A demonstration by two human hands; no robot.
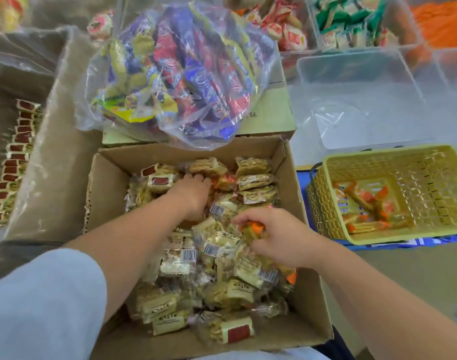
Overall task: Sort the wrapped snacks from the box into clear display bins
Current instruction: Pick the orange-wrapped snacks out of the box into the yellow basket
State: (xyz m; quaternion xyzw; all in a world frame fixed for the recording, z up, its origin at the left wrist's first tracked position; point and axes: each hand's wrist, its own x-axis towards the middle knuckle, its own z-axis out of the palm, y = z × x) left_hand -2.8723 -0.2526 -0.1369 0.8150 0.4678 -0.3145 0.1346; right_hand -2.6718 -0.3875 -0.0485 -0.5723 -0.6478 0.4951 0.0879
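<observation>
Hands: two, left hand [193,193] and right hand [276,237].
Cardboard boxes [58,141]: three; one open box [149,154] holds the wrapped snacks [222,258], too many to count.
Yellow basket [378,157]: one.
Clear bins [357,63]: at least three.
Bag of colourful packets [175,74]: one.
Orange-tipped snacks [256,228]: one in the right hand, several in the basket.

Floor [417,276] at lower right: plain tan, smooth, matte. Pale grey surface [304,154] at upper right, lighter than the floor and slightly glossy. A strip of blue sheet with white print [378,246] lies between the two, along the floor's far edge. Light is soft and even, and shadows are faint. There are glare patches on the clear plastic film [27,178] at far left. View edges are blurred.
</observation>
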